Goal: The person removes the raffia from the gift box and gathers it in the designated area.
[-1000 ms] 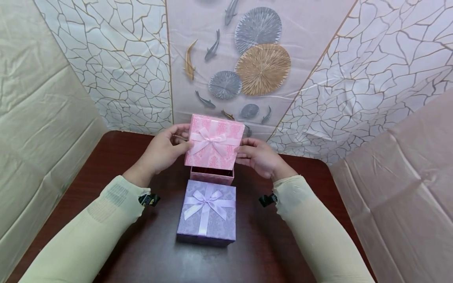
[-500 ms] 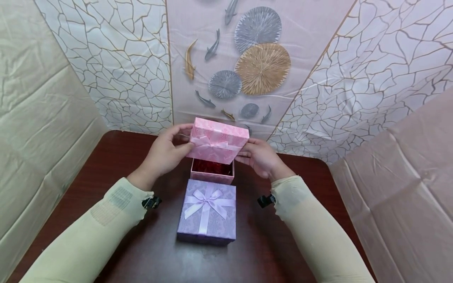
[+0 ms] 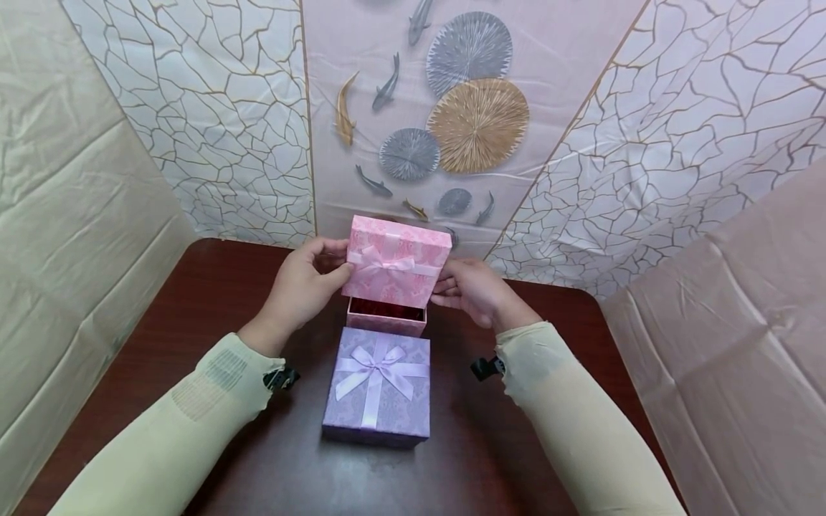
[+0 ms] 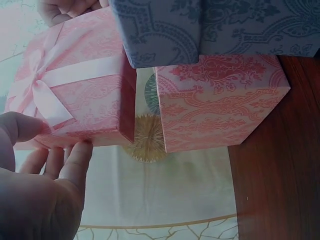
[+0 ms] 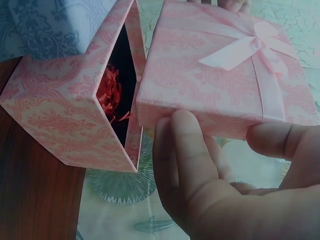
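Observation:
Both hands hold a pink patterned box lid (image 3: 393, 276) with a pale ribbon bow, raised and tilted above a pink box (image 3: 386, 325). My left hand (image 3: 300, 283) grips the lid's left side, thumb at the front face, fingers behind. On the other side my right hand (image 3: 474, 290) pinches the lid's edge; in the right wrist view its thumb and fingers (image 5: 190, 145) lie along the side wall. Red shredded paper (image 5: 111, 92) shows inside the open box. Just in front stands a closed purple gift box (image 3: 381, 401) with a lilac bow.
The boxes stand on a dark reddish-brown table (image 3: 245, 444). Behind it hangs a cloth backdrop (image 3: 368, 86) printed with fish and round leaves. Beige fabric walls (image 3: 723, 322) rise at both sides.
The lid has tipped so its far side edge now shows, and part of the box interior came into view. Since half a second ago it has lowered slightly. The purple box stays put.

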Tool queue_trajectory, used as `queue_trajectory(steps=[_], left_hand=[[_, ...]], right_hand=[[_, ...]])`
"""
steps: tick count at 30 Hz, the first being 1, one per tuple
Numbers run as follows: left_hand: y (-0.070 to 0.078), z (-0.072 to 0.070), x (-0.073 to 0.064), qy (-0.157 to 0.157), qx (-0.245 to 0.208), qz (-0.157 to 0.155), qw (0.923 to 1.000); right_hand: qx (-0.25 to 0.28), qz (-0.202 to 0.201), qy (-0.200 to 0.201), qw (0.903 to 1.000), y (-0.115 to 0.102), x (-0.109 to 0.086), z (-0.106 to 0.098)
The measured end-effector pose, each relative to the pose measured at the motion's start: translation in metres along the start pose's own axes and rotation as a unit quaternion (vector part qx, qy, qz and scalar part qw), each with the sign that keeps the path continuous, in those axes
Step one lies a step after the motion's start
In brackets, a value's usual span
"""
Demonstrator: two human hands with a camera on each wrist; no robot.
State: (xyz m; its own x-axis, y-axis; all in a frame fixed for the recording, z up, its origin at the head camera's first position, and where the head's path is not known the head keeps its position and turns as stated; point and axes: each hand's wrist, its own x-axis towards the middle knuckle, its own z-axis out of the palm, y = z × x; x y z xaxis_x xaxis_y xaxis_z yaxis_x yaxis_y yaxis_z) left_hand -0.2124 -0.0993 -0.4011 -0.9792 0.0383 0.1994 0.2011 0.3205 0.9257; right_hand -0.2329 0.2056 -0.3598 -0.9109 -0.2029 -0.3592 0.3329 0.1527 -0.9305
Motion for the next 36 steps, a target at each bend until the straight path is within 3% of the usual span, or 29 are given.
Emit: queue_trajectory(steps=[14, 18, 22, 27, 36], left_hand=[[0.0, -0.002, -0.003, 0.021, -0.007, -0.008, 0.9997], [0.002, 0.002, -0.003, 0.034, -0.094, -0.035, 0.9944], [0.002, 0.006, -0.001, 0.054, -0.189, -0.066, 0.9782], [0.0, 0.008, -0.001, 0.072, -0.212, -0.075, 0.9717], [-0.001, 0.008, -0.002, 0.043, -0.235, -0.084, 0.9674]], right_hand=[[0.031, -0.023, -0.004, 0.9992, 0.007, 0.0, -0.001], [0.022, -0.038, 0.022, 0.9988, 0.009, 0.0, 0.003], [-0.014, -0.046, 0.052, 0.9975, 0.01, 0.0, 0.01], [-0.03, -0.062, 0.068, 0.9953, 0.011, 0.0, 0.015], [-0.012, -0.07, 0.078, 0.9944, 0.013, 0.001, 0.012]])
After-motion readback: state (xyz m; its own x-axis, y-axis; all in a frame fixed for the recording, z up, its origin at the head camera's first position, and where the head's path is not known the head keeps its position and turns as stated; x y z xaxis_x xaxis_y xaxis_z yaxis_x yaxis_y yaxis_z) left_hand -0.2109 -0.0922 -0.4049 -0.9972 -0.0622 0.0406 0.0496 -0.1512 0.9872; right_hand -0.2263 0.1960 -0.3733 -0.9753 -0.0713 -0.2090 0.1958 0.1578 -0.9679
